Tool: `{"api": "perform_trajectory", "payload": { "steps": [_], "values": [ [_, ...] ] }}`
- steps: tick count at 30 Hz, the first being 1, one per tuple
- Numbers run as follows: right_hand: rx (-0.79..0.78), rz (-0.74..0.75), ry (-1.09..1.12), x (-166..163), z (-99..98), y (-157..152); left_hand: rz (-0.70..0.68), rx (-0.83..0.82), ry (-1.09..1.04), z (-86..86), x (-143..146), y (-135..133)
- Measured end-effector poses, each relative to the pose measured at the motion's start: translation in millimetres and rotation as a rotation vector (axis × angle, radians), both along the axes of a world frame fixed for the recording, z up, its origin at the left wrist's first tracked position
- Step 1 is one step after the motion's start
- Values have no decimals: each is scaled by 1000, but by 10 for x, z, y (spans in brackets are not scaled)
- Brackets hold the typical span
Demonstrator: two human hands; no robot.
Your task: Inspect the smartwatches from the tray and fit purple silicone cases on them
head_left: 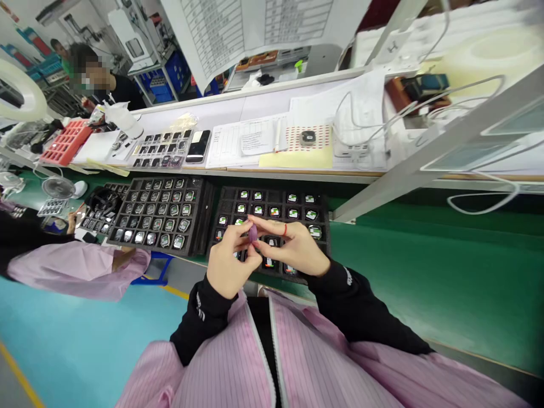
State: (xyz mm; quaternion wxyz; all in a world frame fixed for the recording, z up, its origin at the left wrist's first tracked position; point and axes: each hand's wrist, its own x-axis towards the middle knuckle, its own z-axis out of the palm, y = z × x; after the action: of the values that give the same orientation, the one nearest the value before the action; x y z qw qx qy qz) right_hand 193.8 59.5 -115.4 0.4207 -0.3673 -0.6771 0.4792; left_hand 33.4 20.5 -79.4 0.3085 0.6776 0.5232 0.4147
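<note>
My left hand (pixel 232 263) and my right hand (pixel 300 248) meet in front of me, fingertips pinched on a small purple piece (pixel 253 233). Its exact kind is hard to make out, since the fingers cover much of it. Just beneath my hands lies a black compartment tray (pixel 275 196) with small square electronic modules, such as this lit one (pixel 293 213) with a green and white screen. Part of that tray is hidden by my hands. To its left is a second black tray (pixel 198 211), filled with rows of similar square modules.
A raised shelf (pixel 255 107) behind the trays carries papers, a phone (pixel 198 146), a clear tray of black parts (pixel 164 148) and a dark module (pixel 307 137). A slanted metal post (pixel 382 184) and white cables stand right. A co-worker's pink sleeve (pixel 76 266) is at left.
</note>
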Motion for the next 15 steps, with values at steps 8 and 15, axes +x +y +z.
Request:
{"api": "perform_trajectory", "payload": {
  "steps": [8, 15],
  "values": [
    [-366, -183, 160, 316, -406, -321, -357, -323, -49, -423, 298, 161],
    [-545, -834, -93, 812, -1289, -861, -802, -748, 59, -1122, 748, 238]
  ]
}}
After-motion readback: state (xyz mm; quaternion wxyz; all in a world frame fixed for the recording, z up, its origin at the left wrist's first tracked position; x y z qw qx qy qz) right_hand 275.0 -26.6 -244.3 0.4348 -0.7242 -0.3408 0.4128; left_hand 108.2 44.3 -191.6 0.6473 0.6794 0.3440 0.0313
